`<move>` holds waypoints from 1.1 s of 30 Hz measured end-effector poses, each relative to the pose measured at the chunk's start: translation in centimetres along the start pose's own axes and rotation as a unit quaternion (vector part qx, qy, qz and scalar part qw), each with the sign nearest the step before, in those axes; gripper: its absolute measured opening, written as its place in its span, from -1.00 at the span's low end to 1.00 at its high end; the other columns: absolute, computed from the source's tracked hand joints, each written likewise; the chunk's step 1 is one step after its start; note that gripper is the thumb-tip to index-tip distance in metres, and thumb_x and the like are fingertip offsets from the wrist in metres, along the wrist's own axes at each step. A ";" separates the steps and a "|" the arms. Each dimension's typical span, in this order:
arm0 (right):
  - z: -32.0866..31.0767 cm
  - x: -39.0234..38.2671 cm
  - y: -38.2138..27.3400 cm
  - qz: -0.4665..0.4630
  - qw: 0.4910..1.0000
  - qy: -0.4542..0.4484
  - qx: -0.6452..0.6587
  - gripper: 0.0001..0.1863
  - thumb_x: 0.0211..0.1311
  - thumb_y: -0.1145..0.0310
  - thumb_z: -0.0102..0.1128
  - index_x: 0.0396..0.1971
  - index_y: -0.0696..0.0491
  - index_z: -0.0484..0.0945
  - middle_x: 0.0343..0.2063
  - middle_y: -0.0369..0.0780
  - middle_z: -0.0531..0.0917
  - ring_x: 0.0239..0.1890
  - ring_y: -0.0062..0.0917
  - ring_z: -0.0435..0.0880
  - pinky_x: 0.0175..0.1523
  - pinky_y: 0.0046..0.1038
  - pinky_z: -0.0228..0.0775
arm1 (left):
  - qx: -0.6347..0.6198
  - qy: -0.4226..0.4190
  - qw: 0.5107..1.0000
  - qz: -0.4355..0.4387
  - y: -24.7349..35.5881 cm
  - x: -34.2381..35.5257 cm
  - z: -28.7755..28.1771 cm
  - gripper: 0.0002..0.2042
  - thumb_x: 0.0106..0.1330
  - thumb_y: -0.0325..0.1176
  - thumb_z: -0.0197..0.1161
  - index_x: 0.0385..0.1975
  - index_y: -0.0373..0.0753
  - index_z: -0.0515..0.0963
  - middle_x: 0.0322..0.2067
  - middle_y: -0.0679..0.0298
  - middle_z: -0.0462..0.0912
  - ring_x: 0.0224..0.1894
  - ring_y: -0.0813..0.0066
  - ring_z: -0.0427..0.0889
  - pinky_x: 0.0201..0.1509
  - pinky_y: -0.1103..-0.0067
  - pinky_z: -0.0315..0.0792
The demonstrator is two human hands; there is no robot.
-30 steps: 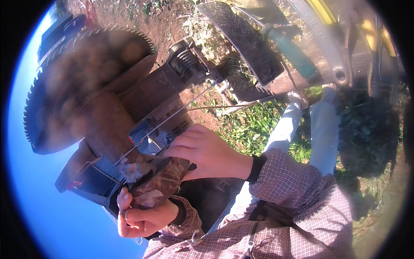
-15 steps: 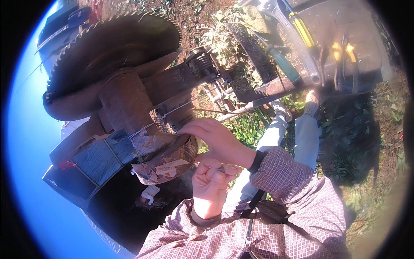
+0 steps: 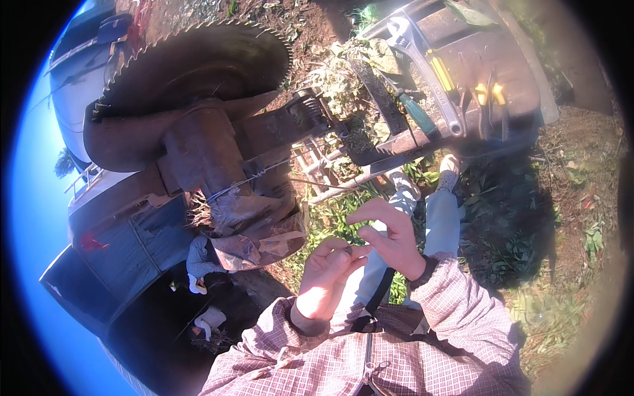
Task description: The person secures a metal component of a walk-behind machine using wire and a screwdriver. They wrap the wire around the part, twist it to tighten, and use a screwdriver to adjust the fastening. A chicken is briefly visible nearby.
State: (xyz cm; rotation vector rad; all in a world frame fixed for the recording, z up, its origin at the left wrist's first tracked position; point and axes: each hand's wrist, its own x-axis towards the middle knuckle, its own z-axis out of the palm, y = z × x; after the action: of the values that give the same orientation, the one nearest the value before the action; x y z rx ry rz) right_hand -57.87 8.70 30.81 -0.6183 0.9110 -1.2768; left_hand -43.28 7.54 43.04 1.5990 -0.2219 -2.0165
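My left hand (image 3: 323, 277) is raised in front of my jacket. Its thumb and fingers pinch a small dark piece (image 3: 348, 251), too small to name. Beside it, my right hand (image 3: 394, 237) curves in a loose C with thumb and forefinger apart, and nothing shows between them. Just beyond my hands, to the left, stands a rusty machine whose drum-like housing (image 3: 205, 146) carries a large toothed circular blade (image 3: 198, 63). Brown tape or torn wrapping (image 3: 257, 247) covers its near end, and a twisted wire (image 3: 257, 173) runs across it.
On a metal plate (image 3: 522, 72) at the far right lie an adjustable wrench (image 3: 429, 76), a green-handled screwdriver (image 3: 416, 112), a yellow-handled screwdriver (image 3: 441, 71) and yellow-handled pliers (image 3: 490, 96). A coil spring (image 3: 309, 105) sits on the machine's arm. At lower left, a person's sleeve (image 3: 200, 257) shows near a dark cover.
My right hand has drawn back from the machine's wrapped end, moving right and nearer me. The left hand keeps its pinch. The view has shifted, and a person's sleeve now shows beside the machine.
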 end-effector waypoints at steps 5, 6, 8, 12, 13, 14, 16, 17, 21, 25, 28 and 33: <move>1.1 -2.8 -2.6 -0.056 0.995 0.042 -0.065 -0.76 0.13 0.52 0.43 -0.15 0.12 0.75 -0.19 -0.17 0.73 -0.12 -0.37 0.70 0.01 -0.37 0.56 | 0.027 -0.024 0.999 -0.005 0.0 0.0 -1.4 -0.80 0.49 -0.45 0.23 0.04 -0.32 0.52 -0.06 0.07 0.72 0.04 0.32 0.71 0.22 0.42 0.57; 1.3 -3.0 -2.8 -0.076 0.991 0.048 -0.098 -0.73 0.10 0.54 0.44 -0.15 0.10 0.76 -0.19 -0.18 0.72 -0.14 -0.38 0.70 -0.02 -0.39 0.57 | 0.037 -0.031 0.999 0.005 0.1 -0.1 -1.5 -0.80 0.49 -0.46 0.22 0.04 -0.33 0.52 -0.06 0.07 0.72 0.04 0.32 0.71 0.23 0.42 0.57; 1.7 -3.4 -3.1 -0.095 0.983 0.046 -0.152 -0.69 0.03 0.55 0.49 -0.16 0.07 0.77 -0.19 -0.19 0.73 -0.16 -0.39 0.72 -0.07 -0.41 0.59 | 0.045 -0.061 0.997 -0.008 0.8 -0.1 -1.6 -0.82 0.51 -0.41 0.21 0.00 -0.30 0.55 -0.04 0.13 0.71 0.04 0.38 0.69 0.31 0.41 0.53; 2.9 -3.8 -3.9 -0.108 0.968 0.047 -0.221 -0.68 -0.03 0.52 0.52 -0.18 0.04 0.79 -0.24 -0.23 0.73 -0.20 -0.39 0.73 -0.09 -0.40 0.61 | -0.004 -0.089 0.996 -0.026 1.5 -0.5 -1.3 -0.78 0.49 -0.42 0.23 0.03 -0.36 0.55 -0.04 0.11 0.70 0.07 0.35 0.67 0.34 0.40 0.49; 2.9 -3.9 -4.2 -0.106 0.964 0.041 -0.239 -0.68 -0.03 0.52 0.52 -0.19 0.04 0.79 -0.25 -0.24 0.74 -0.20 -0.39 0.73 -0.09 -0.40 0.61 | -0.013 -0.086 0.995 -0.038 1.5 -0.6 -1.6 -0.78 0.49 -0.41 0.23 0.03 -0.36 0.54 -0.04 0.11 0.70 0.08 0.33 0.67 0.34 0.40 0.48; 2.9 -3.9 -4.5 -0.103 0.960 0.034 -0.257 -0.68 -0.04 0.52 0.52 -0.19 0.03 0.79 -0.25 -0.24 0.74 -0.20 -0.39 0.73 -0.10 -0.40 0.60 | -0.022 -0.083 0.995 -0.050 1.4 -0.6 -1.8 -0.77 0.49 -0.41 0.23 0.03 -0.36 0.54 -0.04 0.11 0.70 0.08 0.32 0.67 0.34 0.39 0.48; 2.7 -4.0 -4.7 -0.101 0.956 0.038 -0.273 -0.71 -0.05 0.50 0.52 -0.23 0.02 0.79 -0.27 -0.25 0.75 -0.20 -0.39 0.73 -0.10 -0.39 0.60 | -0.014 -0.112 0.991 -0.074 1.1 -0.7 -1.8 -0.72 0.49 -0.29 0.26 0.08 -0.29 0.56 0.07 0.10 0.67 0.16 0.33 0.63 0.36 0.37 0.44; 2.6 -3.9 -4.9 -0.104 0.957 0.039 -0.269 -0.72 -0.04 0.49 0.52 -0.23 0.02 0.79 -0.28 -0.25 0.75 -0.20 -0.39 0.73 -0.10 -0.39 0.60 | -0.030 -0.120 0.988 -0.097 1.3 -1.0 -1.1 -0.71 0.49 -0.28 0.26 0.08 -0.29 0.55 0.07 0.11 0.67 0.17 0.34 0.63 0.37 0.36 0.43; 0.1 -2.4 -7.4 -0.112 0.946 -0.030 -0.304 -0.79 -0.01 0.42 0.52 -0.29 0.01 0.79 -0.33 -0.27 0.75 -0.22 -0.40 0.73 -0.11 -0.42 0.59 | -0.054 -0.060 0.992 -0.100 -0.3 -0.9 -0.4 -0.69 0.50 -0.23 0.26 0.06 -0.31 0.52 0.02 0.14 0.67 0.20 0.34 0.61 0.40 0.35 0.41; -6.5 3.9 -8.6 -0.154 0.877 0.048 -0.453 -0.81 0.04 0.39 0.50 -0.29 0.04 0.77 -0.33 -0.25 0.72 -0.25 -0.39 0.71 -0.14 -0.39 0.55 | -0.033 0.020 0.996 -0.080 -2.4 -1.2 2.2 -0.79 0.51 -0.32 0.24 -0.01 -0.29 0.52 -0.08 0.19 0.67 0.09 0.31 0.67 0.28 0.38 0.54; -12.6 11.1 -6.5 -0.181 0.736 0.081 -0.648 -0.79 0.06 0.37 0.45 -0.25 -0.05 0.71 -0.32 -0.31 0.62 -0.17 -0.37 0.62 -0.04 -0.31 0.48 | -0.068 -0.016 0.994 -0.085 -4.7 -0.7 5.4 -0.83 0.48 -0.39 0.27 -0.02 -0.26 0.56 -0.16 0.20 0.69 -0.01 0.30 0.72 0.20 0.40 0.61; -15.4 17.0 -1.7 -0.178 0.611 -0.014 -0.771 -0.80 0.02 0.34 0.44 -0.31 -0.05 0.66 -0.28 -0.31 0.57 -0.11 -0.35 0.58 0.00 -0.29 0.42 | -0.109 -0.042 0.989 -0.087 -7.8 -0.9 8.8 -0.78 0.44 -0.42 0.31 0.00 -0.34 0.57 -0.13 0.10 0.73 -0.05 0.27 0.76 0.18 0.38 0.63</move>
State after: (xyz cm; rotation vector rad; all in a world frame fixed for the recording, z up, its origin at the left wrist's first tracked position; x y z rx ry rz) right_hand -71.18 -6.75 20.29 -2.2453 1.8467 -0.4410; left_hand -53.82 12.70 42.76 1.4415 0.1092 -2.1575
